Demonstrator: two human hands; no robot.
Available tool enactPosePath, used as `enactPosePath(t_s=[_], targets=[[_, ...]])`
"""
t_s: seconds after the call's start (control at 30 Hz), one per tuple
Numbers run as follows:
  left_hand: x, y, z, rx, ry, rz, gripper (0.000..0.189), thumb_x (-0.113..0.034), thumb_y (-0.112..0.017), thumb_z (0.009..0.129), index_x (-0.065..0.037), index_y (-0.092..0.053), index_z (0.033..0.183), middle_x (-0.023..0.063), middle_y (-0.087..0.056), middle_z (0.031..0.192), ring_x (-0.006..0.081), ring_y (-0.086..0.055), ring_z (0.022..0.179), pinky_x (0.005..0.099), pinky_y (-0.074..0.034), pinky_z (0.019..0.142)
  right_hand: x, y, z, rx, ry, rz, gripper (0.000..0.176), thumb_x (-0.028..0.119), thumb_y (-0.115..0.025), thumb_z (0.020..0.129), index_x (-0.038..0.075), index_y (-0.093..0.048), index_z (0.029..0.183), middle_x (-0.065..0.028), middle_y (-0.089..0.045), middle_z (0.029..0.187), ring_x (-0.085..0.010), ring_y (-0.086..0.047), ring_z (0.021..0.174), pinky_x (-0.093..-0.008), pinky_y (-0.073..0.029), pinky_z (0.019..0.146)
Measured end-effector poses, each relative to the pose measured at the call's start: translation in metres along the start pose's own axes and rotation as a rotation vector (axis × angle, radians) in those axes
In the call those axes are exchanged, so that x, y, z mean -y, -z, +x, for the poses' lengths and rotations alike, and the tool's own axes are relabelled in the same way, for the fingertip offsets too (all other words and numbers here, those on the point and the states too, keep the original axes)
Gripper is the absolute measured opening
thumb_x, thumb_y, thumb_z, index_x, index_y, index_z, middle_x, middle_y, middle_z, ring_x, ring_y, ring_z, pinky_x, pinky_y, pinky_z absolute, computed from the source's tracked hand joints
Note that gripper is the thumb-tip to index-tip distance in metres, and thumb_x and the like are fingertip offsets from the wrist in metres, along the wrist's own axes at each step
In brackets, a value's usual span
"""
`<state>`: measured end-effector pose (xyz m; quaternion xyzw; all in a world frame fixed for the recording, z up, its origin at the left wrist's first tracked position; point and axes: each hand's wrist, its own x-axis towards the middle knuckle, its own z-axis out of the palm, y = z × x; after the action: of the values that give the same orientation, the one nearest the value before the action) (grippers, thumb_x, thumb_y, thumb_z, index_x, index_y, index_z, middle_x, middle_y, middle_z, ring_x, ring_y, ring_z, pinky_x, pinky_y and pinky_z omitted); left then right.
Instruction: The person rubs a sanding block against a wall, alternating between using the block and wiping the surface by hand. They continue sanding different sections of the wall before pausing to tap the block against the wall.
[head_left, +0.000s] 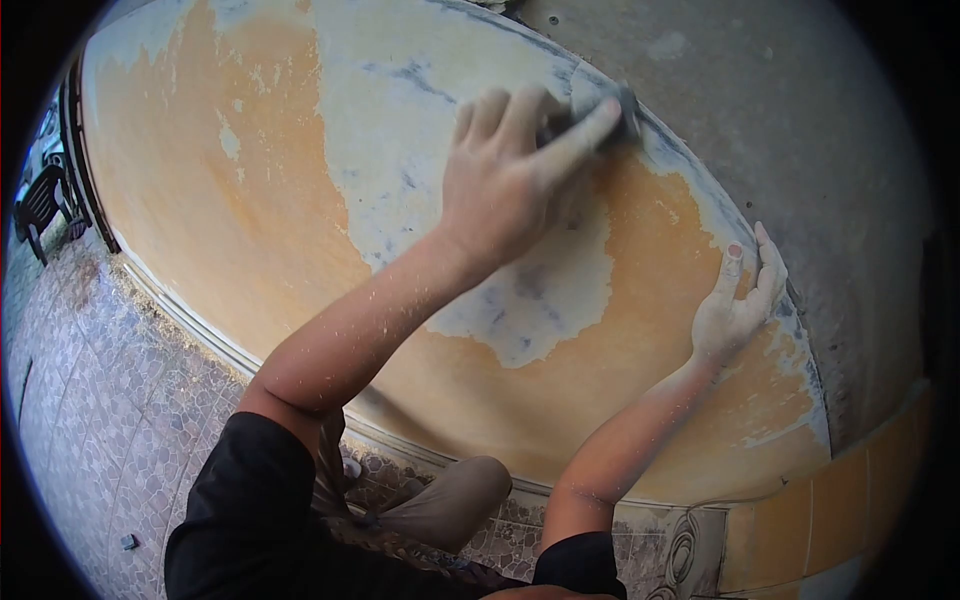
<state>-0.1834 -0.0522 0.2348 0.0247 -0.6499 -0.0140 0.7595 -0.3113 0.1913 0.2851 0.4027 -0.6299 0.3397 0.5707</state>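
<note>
When viewed from above, nearest: a black sleeve (245, 490), then a bent knee (475, 495) before a patchy orange-and-white surface (270, 300). Along its right-hand rim, right hand (732, 315), loosely spread and holding nothing. Farther out, left hand (505, 190), wrapped over a dark block (629, 115); block beneath the thumb, rightward of the curled fingers, close to the far rim, long axis probably crosswise, given the blur. Right hand well apart from block. Beyond, plain grey expanse (800, 110).
</note>
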Motion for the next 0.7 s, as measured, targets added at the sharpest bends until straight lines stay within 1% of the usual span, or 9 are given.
enactPosePath(t_s=[0.03, 0.1, 0.17, 0.23, 0.33, 0.47, 0.57, 0.63, 0.7], targets=[[0.014, -0.006, 0.018, -0.12, 0.028, 0.027, 0.053, -0.019, -0.083, 0.085, -0.024, -0.073, 0.136, 0.0025, -0.063, 0.101, 0.0217, -0.05, 0.088, 0.0358, -0.042, 0.08, 0.0, 0.0, 0.0, 0.003, 0.002, 0.012, 0.035, 0.023, -0.069, 0.102, 0.005, -0.066, 0.132, -0.0106, -0.064, 0.129, -0.0301, -0.055, 0.125, -0.0457, -0.039, 0.111], [0.002, -0.007, 0.009, -0.132, 0.124, 0.059, 0.054, -0.019, -0.081, 0.085, -0.025, -0.072, 0.137, 0.0017, -0.063, 0.103, 0.0213, -0.051, 0.089, 0.0359, -0.042, 0.081, 0.001, -0.001, -0.001, 0.0, -0.013, -0.005, 0.035, 0.024, -0.069, 0.102, 0.005, -0.066, 0.132, -0.0107, -0.064, 0.13, -0.03, -0.055, 0.125, -0.0458, -0.039, 0.111], [-0.027, 0.002, -0.053, 0.108, -0.011, -0.024, 0.052, -0.019, -0.079, 0.086, -0.028, -0.072, 0.137, -0.0011, -0.062, 0.106, 0.02, -0.052, 0.09, 0.0352, -0.042, 0.081, 0.003, -0.003, -0.001, -0.009, -0.026, -0.016, 0.035, 0.024, -0.069, 0.102, 0.005, -0.066, 0.131, -0.0108, -0.064, 0.13, -0.03, -0.055, 0.125, -0.0459, -0.039, 0.111], [-0.04, 0.013, -0.132, 0.314, -0.322, -0.031, 0.054, -0.019, -0.076, 0.086, -0.031, -0.071, 0.138, -0.0037, -0.061, 0.109, 0.0183, -0.052, 0.092, 0.0347, -0.041, 0.083, 0.004, -0.006, -0.001, -0.038, -0.059, -0.01, 0.035, 0.025, -0.068, 0.103, 0.005, -0.066, 0.131, -0.0109, -0.064, 0.13, -0.0301, -0.055, 0.125, -0.0459, -0.04, 0.111], [-0.025, 0.039, -0.134, 0.379, -0.163, -0.054, 0.054, -0.02, -0.076, 0.086, -0.034, -0.071, 0.138, -0.0055, -0.061, 0.11, 0.0162, -0.052, 0.093, 0.0343, -0.039, 0.084, 0.002, -0.004, 0.0, -0.016, -0.046, 0.012, 0.036, 0.025, -0.069, 0.102, 0.005, -0.066, 0.131, -0.0107, -0.064, 0.131, -0.0297, -0.055, 0.126, -0.0455, -0.04, 0.111], [0.019, 0.026, -0.038, 0.089, 0.074, 0.011, 0.057, -0.018, -0.086, 0.082, -0.026, -0.073, 0.137, -0.0004, -0.063, 0.107, 0.0188, -0.05, 0.09, 0.0354, -0.038, 0.085, 0.004, 0.007, 0.001, 0.051, -0.047, -0.047, 0.036, 0.025, -0.07, 0.102, 0.005, -0.066, 0.131, -0.0103, -0.064, 0.132, -0.0293, -0.055, 0.127, -0.0451, -0.04, 0.111], [0.063, 0.024, 0.022, -0.145, 0.171, -0.023, 0.048, -0.021, -0.083, 0.085, -0.02, -0.076, 0.132, 0.0029, -0.063, 0.101, 0.0237, -0.054, 0.093, 0.0367, -0.041, 0.087, -0.001, 0.004, 0.001, 0.045, 0.024, -0.016, 0.035, 0.023, -0.07, 0.102, 0.005, -0.066, 0.131, -0.0097, -0.064, 0.132, -0.0291, -0.056, 0.127, -0.0451, -0.04, 0.111], [0.068, 0.022, 0.001, -0.281, 0.296, 0.051, 0.047, -0.02, -0.083, 0.086, -0.018, -0.076, 0.132, 0.0035, -0.065, 0.102, 0.0226, -0.053, 0.09, 0.036, -0.041, 0.087, 0.003, 0.002, 0.0, 0.014, -0.023, 0.008, 0.034, 0.021, -0.07, 0.102, 0.005, -0.066, 0.131, -0.0094, -0.065, 0.13, -0.0293, -0.057, 0.125, -0.0451, -0.04, 0.111], [0.037, 0.028, -0.071, -0.082, 0.186, 0.163, 0.047, -0.019, -0.082, 0.086, -0.019, -0.076, 0.132, 0.0036, -0.065, 0.105, 0.0207, -0.052, 0.088, 0.0356, -0.042, 0.087, 0.003, -0.002, -0.001, -0.008, -0.049, 0.017, 0.033, 0.021, -0.07, 0.102, 0.005, -0.066, 0.13, -0.0096, -0.065, 0.13, -0.0294, -0.057, 0.125, -0.0452, -0.04, 0.111]])
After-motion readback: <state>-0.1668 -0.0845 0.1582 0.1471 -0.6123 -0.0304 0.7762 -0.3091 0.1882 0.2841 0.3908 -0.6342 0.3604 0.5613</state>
